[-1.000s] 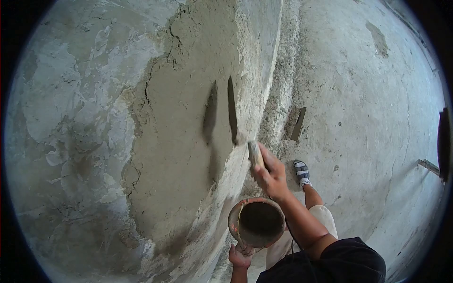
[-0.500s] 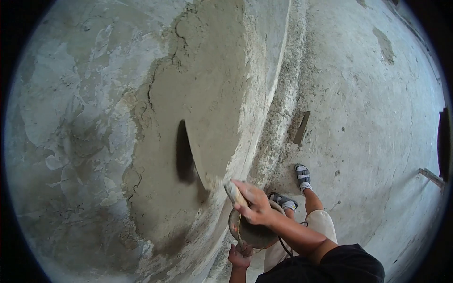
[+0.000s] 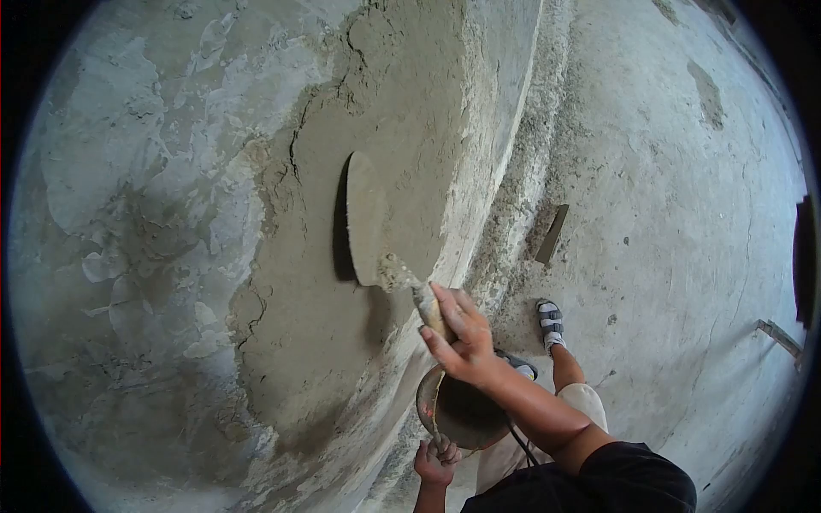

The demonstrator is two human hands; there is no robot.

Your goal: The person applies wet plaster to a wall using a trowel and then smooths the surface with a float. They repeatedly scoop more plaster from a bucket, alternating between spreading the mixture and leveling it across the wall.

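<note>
I am watching the right hand [image 3: 462,340] wrapping its fingers tight round the wooden handle of the trowel [image 3: 369,224], whose flat blade is lying against the fresh plaster [image 3: 376,128] on the wall [image 3: 128,214]; I judge the blade stiff and light but slick with wet mix, so that handle is the only sound place to grip. The left hand [image 3: 437,462] is closing round the grip under the mortar bowl [image 3: 457,409], held low near the knee and probably heavy when full. The right forearm is covering part of the bowl, so I cannot tell how much mix is left, and the blade's working face is turned away from me.
</note>
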